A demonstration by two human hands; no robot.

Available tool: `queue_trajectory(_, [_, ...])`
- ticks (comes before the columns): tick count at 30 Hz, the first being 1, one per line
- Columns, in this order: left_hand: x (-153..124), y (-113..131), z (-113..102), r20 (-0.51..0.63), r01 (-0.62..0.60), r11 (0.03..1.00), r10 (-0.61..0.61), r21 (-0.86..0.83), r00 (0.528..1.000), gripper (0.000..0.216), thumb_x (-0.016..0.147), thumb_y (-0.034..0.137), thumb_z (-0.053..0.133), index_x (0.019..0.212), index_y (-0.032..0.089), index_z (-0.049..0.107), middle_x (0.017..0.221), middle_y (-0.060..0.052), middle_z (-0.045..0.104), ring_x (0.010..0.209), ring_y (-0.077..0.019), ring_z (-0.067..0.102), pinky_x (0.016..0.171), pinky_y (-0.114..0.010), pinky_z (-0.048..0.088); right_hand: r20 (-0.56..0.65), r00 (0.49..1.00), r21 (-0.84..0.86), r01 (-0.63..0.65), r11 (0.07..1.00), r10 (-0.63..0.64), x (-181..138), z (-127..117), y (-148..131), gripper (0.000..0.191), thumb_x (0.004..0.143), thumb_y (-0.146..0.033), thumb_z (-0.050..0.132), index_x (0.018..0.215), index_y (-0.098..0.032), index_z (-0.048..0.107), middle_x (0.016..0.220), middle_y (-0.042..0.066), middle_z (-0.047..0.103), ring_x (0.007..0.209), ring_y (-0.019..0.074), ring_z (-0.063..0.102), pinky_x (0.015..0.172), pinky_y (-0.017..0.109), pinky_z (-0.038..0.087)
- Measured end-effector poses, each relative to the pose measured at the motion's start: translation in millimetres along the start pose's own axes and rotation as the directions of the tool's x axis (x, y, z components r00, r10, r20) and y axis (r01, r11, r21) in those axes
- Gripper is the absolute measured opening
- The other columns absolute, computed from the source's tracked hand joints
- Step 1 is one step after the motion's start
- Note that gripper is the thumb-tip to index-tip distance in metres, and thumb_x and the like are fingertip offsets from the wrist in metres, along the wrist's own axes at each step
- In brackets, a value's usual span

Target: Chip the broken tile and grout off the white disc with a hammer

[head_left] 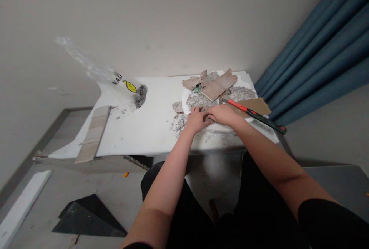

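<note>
My left hand (197, 120) and my right hand (220, 114) meet at the near side of a round white base covered with grey, crumbly rubble (243, 93). Both hands have their fingers curled inward around something greyish-brown that they mostly hide; I cannot make out what it is. Just beyond them lie torn, brownish flat pieces (219, 86) stacked on the rubble, with a bit of green among them. A hammer (245, 109) with a red and black handle rests to the right of my right hand, its head against the pile. A small brown fragment (178, 106) lies left of my left hand.
A white-covered table (144, 129) carries a clear plastic bag (123, 87) with dark contents and a wood-patterned strip (93, 133) at its left. Blue curtains (317, 56) hang at right. On the floor are a folded black sheet (89, 218) and a white board (23, 206).
</note>
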State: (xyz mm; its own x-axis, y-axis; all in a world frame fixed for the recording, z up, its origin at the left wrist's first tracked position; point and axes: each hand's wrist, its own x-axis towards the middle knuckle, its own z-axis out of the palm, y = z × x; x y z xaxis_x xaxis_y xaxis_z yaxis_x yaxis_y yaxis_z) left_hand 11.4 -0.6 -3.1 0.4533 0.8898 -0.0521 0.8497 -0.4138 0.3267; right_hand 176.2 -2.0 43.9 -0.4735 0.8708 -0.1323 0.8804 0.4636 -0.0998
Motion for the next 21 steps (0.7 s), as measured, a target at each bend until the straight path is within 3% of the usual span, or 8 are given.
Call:
queue_trajectory(6, [7, -8, -3, -0.007, -0.021, 0.998, 0.021, -0.052, 1.0, 0.048, 0.077, 0.045, 0.076, 0.122, 0.028, 0.069, 0.139, -0.012, 0.05, 0.133, -0.035, 0.042, 0.105, -0.052, 0.043, -0.251, 0.968, 0.091, 0.002, 0.996, 0.021, -13, -37, 8, 0.034, 0.097, -0.038, 0.053, 0.083, -0.013, 0.072, 0.083, 0.01, 0.072, 0.074, 0.0191, 0.058, 0.064, 0.028, 0.031])
queue_trajectory(9, [7, -30, -12, -0.202, -0.026, 0.987, -0.006, -0.157, 0.979, 0.042, 0.081, 0.031, 0.071, 0.122, 0.021, 0.067, 0.129, -0.011, 0.058, 0.123, -0.0285, 0.052, 0.107, -0.046, 0.042, -0.126, 0.982, 0.242, 0.166, 0.956, -0.139, -11, -19, -14, 0.033, 0.096, -0.039, 0.056, 0.078, -0.015, 0.071, 0.073, 0.005, 0.069, 0.064, 0.0147, 0.053, 0.061, 0.026, 0.029])
queue_trajectory(11, [0, -48, -19, -0.37, 0.052, 0.974, -0.133, -0.219, 0.92, 0.036, 0.086, 0.028, 0.063, 0.121, 0.019, 0.064, 0.122, -0.01, 0.062, 0.119, -0.0259, 0.056, 0.107, -0.045, 0.043, 0.007, 0.977, 0.282, 0.205, 0.937, -0.215, -2, 4, -34, 0.029, 0.092, -0.038, 0.063, 0.076, -0.016, 0.071, 0.074, 0.005, 0.07, 0.065, 0.015, 0.054, 0.062, 0.025, 0.03])
queue_trajectory(13, [-12, -63, -23, -0.428, 0.154, 0.956, -0.252, -0.251, 0.868, 0.035, 0.086, 0.028, 0.062, 0.119, 0.017, 0.064, 0.118, -0.01, 0.064, 0.115, -0.0249, 0.058, 0.105, -0.042, 0.044, -0.036, 0.997, 0.28, 0.077, 0.957, -0.069, 9, 25, -48, 0.024, 0.086, -0.04, 0.07, 0.082, -0.016, 0.073, 0.081, 0.008, 0.072, 0.072, 0.0182, 0.058, 0.064, 0.026, 0.033])
queue_trajectory(16, [-35, -78, -24, -0.413, 0.27, 0.925, -0.363, -0.268, 0.835, 0.037, 0.086, 0.031, 0.064, 0.119, 0.015, 0.063, 0.117, -0.011, 0.065, 0.112, -0.0245, 0.06, 0.102, -0.04, 0.047, -0.142, 0.989, 0.29, 0.001, 0.957, 0.042, 22, 40, -50, 0.036, 0.091, -0.043, 0.063, 0.112, -0.014, 0.069, 0.097, 0.012, 0.072, 0.083, 0.0222, 0.061, 0.069, 0.027, 0.036])
queue_trajectory(21, [-66, -87, -14, -0.287, 0.396, 0.898, -0.437, -0.192, 0.852, 0.039, 0.089, 0.031, 0.059, 0.124, 0.015, 0.062, 0.121, -0.011, 0.066, 0.113, -0.0239, 0.061, 0.101, -0.038, 0.047, -0.43, 0.887, 0.418, 0.028, 0.908, 0.17, 22, 50, -35, 0.024, 0.096, -0.031, 0.051, 0.103, -0.016, 0.067, 0.082, 0.006, 0.067, 0.079, 0.0202, 0.058, 0.074, 0.028, 0.041])
